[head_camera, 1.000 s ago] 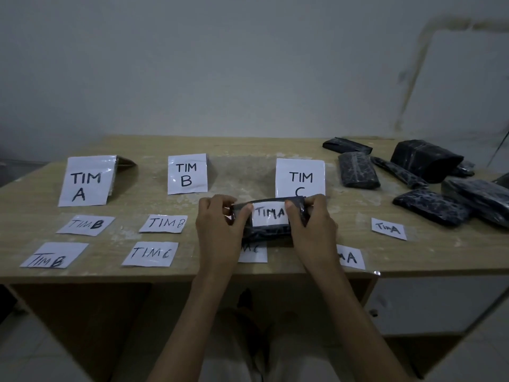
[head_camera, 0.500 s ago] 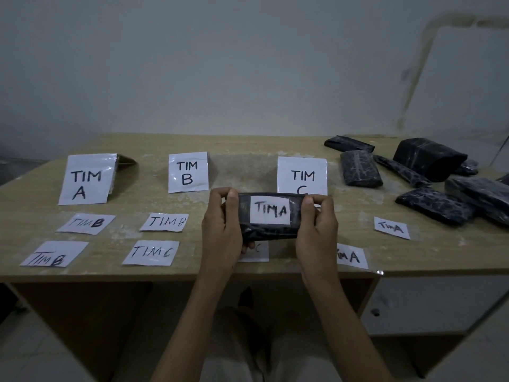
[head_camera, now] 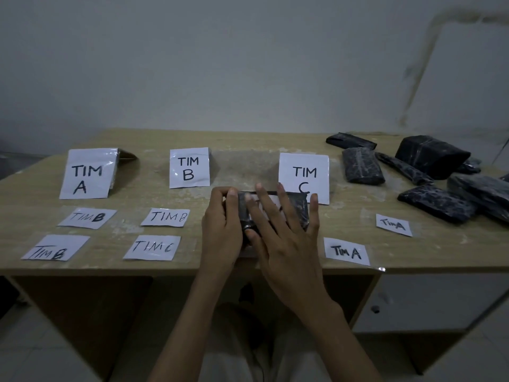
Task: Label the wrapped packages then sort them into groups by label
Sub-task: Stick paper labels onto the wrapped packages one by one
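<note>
- Plainly, the left hand (head_camera: pixel 220 224) grasps the wrapped package (head_camera: pixel 299 210) by its left end, its fingers curled round that edge.
- The right hand (head_camera: pixel 286 241) is released from any grip. Its fingers (head_camera: pixel 285 205) lie straight and spread across the package's face, pressing on the label (head_camera: pixel 265 206), which shows white between them.
- The package lies under the right fingers, with its right end showing beside the little finger. I cannot tell whether it rests on the table (head_camera: pixel 248 166).
- It looks light and somewhat soft, and its glossy black film is probably slippery. The short ends seem the best hold, leaving the flat face free for smoothing the label.
- Half a second ago each hand held one end and "TIM A" was in full view. Now the right hand has left its end and covers the writing.
- The TIM A sign (head_camera: pixel 86 175) stands well beyond the left knuckles and is probably where this package belongs.
</note>
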